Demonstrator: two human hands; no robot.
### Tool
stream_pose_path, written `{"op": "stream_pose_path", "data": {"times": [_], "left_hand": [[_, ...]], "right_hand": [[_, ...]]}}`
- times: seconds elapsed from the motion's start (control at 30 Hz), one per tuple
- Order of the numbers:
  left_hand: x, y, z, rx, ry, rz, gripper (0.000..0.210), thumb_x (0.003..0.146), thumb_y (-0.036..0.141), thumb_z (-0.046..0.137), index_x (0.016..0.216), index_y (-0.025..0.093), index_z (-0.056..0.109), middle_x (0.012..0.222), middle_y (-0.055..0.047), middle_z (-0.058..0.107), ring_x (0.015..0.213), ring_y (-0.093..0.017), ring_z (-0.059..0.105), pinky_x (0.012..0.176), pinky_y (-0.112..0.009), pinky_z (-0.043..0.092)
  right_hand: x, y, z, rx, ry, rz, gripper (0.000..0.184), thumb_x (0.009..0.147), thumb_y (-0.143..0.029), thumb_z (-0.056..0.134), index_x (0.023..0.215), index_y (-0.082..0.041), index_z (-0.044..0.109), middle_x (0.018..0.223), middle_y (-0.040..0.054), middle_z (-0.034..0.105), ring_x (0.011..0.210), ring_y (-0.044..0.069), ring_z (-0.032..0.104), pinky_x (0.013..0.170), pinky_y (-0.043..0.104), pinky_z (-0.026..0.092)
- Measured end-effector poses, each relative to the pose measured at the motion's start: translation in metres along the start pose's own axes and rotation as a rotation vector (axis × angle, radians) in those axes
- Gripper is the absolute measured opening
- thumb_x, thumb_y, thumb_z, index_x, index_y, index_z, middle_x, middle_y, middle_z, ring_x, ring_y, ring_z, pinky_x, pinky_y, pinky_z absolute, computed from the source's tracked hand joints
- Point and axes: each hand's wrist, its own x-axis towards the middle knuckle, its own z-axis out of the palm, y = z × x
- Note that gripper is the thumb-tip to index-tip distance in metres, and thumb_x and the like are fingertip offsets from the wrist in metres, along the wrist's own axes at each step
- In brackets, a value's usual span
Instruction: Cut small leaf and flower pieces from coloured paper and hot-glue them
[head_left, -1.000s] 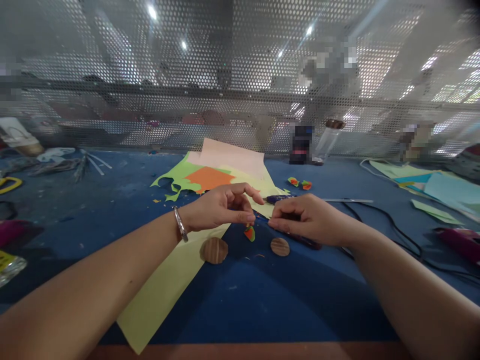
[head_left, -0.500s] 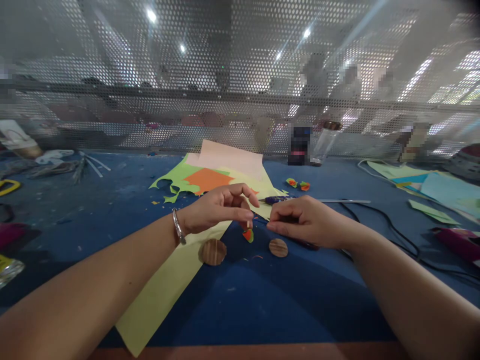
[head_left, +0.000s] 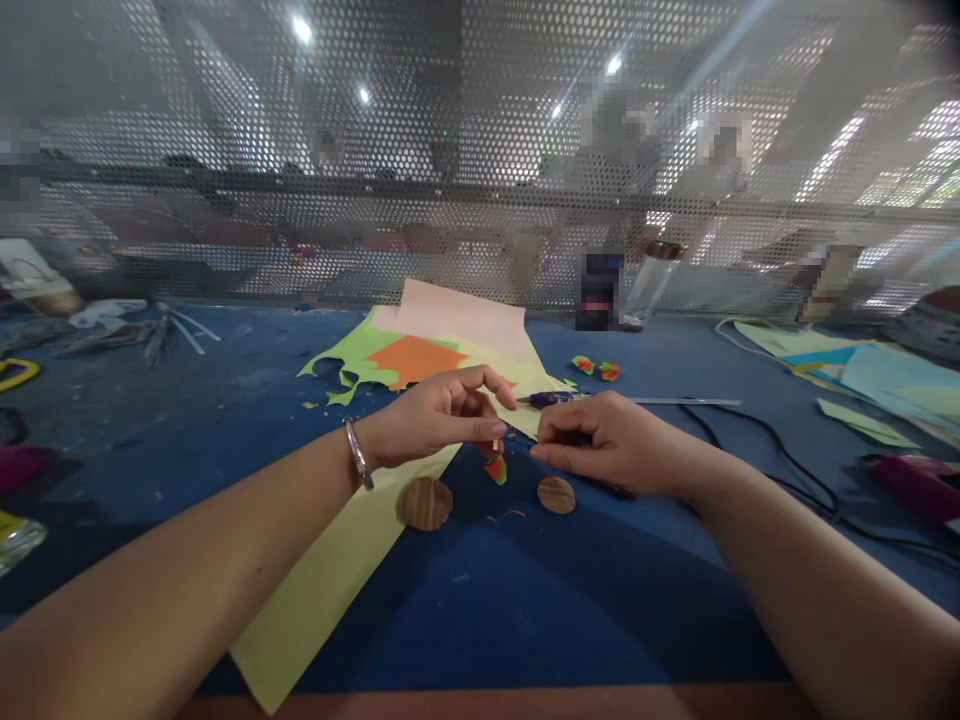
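Note:
My left hand (head_left: 457, 420) hovers near the middle of the table, its index finger arched. Its thumb and a lower finger are closed on a small pale piece (head_left: 495, 444). Just below those fingertips is a small orange and green paper cutout (head_left: 495, 469); whether it touches the hand I cannot tell. My right hand (head_left: 600, 440) is closed to the right of it, thumb against curled fingers, and what it may hold is hidden. In front of the hands lie two brown wood-grained discs, a left disc (head_left: 427, 504) and a right disc (head_left: 556, 495).
Behind my hands are stacked paper sheets (head_left: 465, 318), an orange sheet (head_left: 418, 360), and a glue gun-like blue tool (head_left: 551, 399). Two small cutouts (head_left: 596, 368) lie beyond. A black cable (head_left: 795, 470) runs right. A clear bottle (head_left: 651, 290) stands by the perforated metal screen (head_left: 480, 200).
Both hands stay almost in place. The left fingertips have shifted very slightly, so the pale piece between them shows a little less. The discs and papers have not moved.

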Motion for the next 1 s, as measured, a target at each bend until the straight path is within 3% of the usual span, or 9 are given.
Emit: {"op": "stream_pose_path", "data": {"times": [0.43, 0.7, 1.0], "left_hand": [[0.002, -0.008, -0.005, 0.091, 0.031, -0.073, 0.027, 0.080, 0.030, 0.084, 0.085, 0.015, 0.062, 0.080, -0.002, 0.070, 0.075, -0.012, 0.065, 0.074, -0.028, 0.050], [0.003, -0.011, -0.006, 0.103, 0.042, -0.099, 0.028, 0.077, 0.029, 0.086, 0.084, 0.014, 0.063, 0.077, -0.002, 0.069, 0.072, -0.011, 0.064, 0.071, -0.026, 0.049], [0.002, -0.012, -0.008, 0.225, 0.045, -0.033, 0.026, 0.081, 0.033, 0.082, 0.086, 0.015, 0.064, 0.079, -0.002, 0.067, 0.072, -0.012, 0.061, 0.070, -0.028, 0.048]], "right_hand": [[0.005, 0.008, 0.008, -0.157, -0.001, 0.012, 0.025, 0.093, -0.037, 0.063, 0.076, -0.018, 0.060, 0.063, -0.0033, 0.054, 0.057, 0.011, 0.043, 0.055, 0.025, 0.029], [0.005, 0.005, 0.008, -0.164, 0.010, 0.034, 0.026, 0.092, -0.040, 0.064, 0.078, -0.018, 0.060, 0.063, -0.0038, 0.055, 0.057, 0.010, 0.044, 0.055, 0.025, 0.030], [0.006, 0.006, 0.009, -0.168, 0.029, 0.035, 0.026, 0.092, -0.040, 0.064, 0.078, -0.019, 0.060, 0.062, -0.0035, 0.055, 0.056, 0.010, 0.044, 0.055, 0.026, 0.030]]}}
